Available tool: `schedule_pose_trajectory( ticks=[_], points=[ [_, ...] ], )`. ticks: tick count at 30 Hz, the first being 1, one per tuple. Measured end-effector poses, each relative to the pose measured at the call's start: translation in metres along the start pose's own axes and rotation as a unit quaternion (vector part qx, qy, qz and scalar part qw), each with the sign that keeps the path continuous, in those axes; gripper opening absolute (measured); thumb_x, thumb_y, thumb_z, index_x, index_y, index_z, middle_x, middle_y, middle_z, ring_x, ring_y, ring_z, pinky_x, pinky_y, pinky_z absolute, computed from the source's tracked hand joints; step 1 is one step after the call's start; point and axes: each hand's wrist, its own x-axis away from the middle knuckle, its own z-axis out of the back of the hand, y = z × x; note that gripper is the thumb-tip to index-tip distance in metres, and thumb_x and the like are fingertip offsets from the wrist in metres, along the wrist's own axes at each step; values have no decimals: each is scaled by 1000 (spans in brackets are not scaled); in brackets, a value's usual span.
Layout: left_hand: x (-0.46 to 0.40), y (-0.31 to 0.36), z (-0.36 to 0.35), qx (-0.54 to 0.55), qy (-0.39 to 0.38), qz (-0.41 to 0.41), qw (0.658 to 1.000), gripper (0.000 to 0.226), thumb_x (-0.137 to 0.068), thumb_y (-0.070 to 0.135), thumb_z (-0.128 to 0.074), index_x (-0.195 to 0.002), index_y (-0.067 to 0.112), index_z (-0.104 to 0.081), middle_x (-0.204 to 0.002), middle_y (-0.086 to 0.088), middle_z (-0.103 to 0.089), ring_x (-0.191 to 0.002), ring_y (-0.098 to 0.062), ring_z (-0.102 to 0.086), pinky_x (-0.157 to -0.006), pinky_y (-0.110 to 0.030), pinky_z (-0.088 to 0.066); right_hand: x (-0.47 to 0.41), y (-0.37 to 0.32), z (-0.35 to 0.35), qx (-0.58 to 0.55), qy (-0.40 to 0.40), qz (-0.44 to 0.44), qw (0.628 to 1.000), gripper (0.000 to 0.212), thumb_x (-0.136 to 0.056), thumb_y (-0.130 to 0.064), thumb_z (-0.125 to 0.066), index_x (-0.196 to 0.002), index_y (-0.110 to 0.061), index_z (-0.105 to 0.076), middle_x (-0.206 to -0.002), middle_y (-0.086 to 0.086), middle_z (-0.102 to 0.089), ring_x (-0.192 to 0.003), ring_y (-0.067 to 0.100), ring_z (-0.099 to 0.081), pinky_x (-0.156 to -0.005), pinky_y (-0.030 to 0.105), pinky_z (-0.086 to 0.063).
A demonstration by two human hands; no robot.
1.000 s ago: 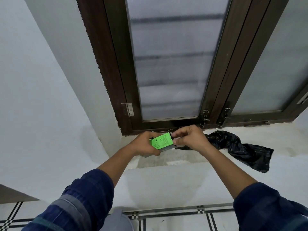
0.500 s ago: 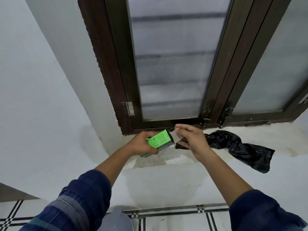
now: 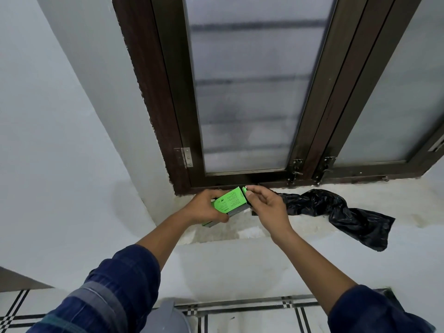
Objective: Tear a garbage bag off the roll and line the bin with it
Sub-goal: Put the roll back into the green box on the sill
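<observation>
My left hand point(image 3: 206, 207) grips a bright green box point(image 3: 230, 200) of garbage bags, held over the white window sill point(image 3: 240, 239). My right hand point(image 3: 266, 205) is at the box's right end and pinches its small green end flap between thumb and forefinger. A loose black garbage bag point(image 3: 336, 212) lies crumpled on the sill just right of my right hand, one end hanging over the sill's edge. The grey bin point(image 3: 168, 318) shows only as a rim at the bottom of the view, between my forearms.
A dark brown window frame point(image 3: 168, 116) with frosted panes stands directly behind the sill. White walls close in on the left. Below, the floor point(image 3: 240, 316) has white tiles with black lines.
My right hand has returned to the box's right end and now pinches the flap. The left hand has tilted the box, raising that end.
</observation>
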Motion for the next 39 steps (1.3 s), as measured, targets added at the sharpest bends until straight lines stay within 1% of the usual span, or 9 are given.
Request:
schedule_pose_trajectory(
  ticks=[2, 5, 7, 11, 13, 16, 21, 27, 39],
  points=[
    [-1, 2, -1, -6, 2, 1, 1000, 72, -61, 29, -83, -131, 36, -68, -117, 13, -73, -105, -8, -67, -91, -33, -55, 3, 3, -6, -4, 26, 1, 1000, 9, -98, -25, -67, -100, -18, -73, -96, -3, -80, -90, 7, -73, -74, 20, -53],
    [-2, 2, -1, -15, 2, 9, 1000, 74, -61, 30, -84, -132, 37, -66, -118, 12, -71, -106, -10, -66, -90, -34, -55, 5, 6, -8, 3, 31, -7, 999, 14, -98, -33, -67, -98, -20, -73, -92, -4, -79, -84, 4, -71, -73, 23, -53],
    [-2, 0, 1, -18, -3, 8, 1000, 73, -62, 30, -85, -132, 39, -66, -119, 13, -71, -106, -9, -66, -90, -33, -54, 4, 5, -5, -16, 9, -16, 1000, 9, -97, -23, -68, -103, -19, -74, -94, -3, -79, -81, 4, -68, -72, 22, -52],
    [-1, -3, 6, -27, -18, 9, 999, 73, -65, 30, -86, -134, 40, -65, -120, 14, -70, -107, -10, -65, -90, -32, -56, -6, -7, 9, -45, -79, -59, 994, 30, -98, -4, -63, -120, -24, -69, -117, -1, -70, -96, 12, -66, -80, 25, -58],
    [-1, -3, 7, -32, -27, 6, 999, 72, -66, 28, -86, -134, 40, -65, -117, 15, -70, -104, -8, -66, -88, -32, -55, -14, -15, 18, -7, -151, -81, 985, 34, -99, -5, -63, -122, -29, -69, -115, -1, -65, -100, 14, -65, -85, 29, -60],
    [-1, -3, 8, -42, -39, -3, 998, 71, -66, 26, -87, -133, 38, -66, -118, 15, -71, -104, -8, -66, -89, -30, -54, -27, -28, 28, 83, -219, -102, 967, 22, -99, -9, -64, -114, -23, -72, -106, 4, -68, -97, 18, -69, -88, 36, -62],
    [-2, 0, 9, -44, -44, -1, 998, 76, -64, 30, -87, -136, 39, -64, -124, 14, -68, -108, -12, -64, -91, -34, -55, -35, -41, 29, 125, -230, -117, 958, 8, -97, -8, -66, -95, -16, -68, -100, 8, -71, -90, 24, -72, -90, 49, -62],
    [-2, 0, 11, -56, -51, -3, 997, 75, -68, 25, -88, -138, 37, -63, -124, 12, -67, -108, -12, -63, -89, -31, -52, -30, -40, 28, 131, -241, -125, 953, 6, -99, -14, -65, -104, -13, -68, -102, 5, -73, -91, 19, -73, -92, 43, -61],
    [-4, 3, 10, -73, -56, 4, 996, 75, -69, 27, -87, -139, 38, -62, -119, 11, -67, -104, -13, -64, -83, -28, -52, -30, -33, 16, 162, -160, -123, 966, 12, -99, -18, -63, -87, -18, -64, -99, 11, -76, -81, 20, -70, -85, 40, -64]
  ],
)
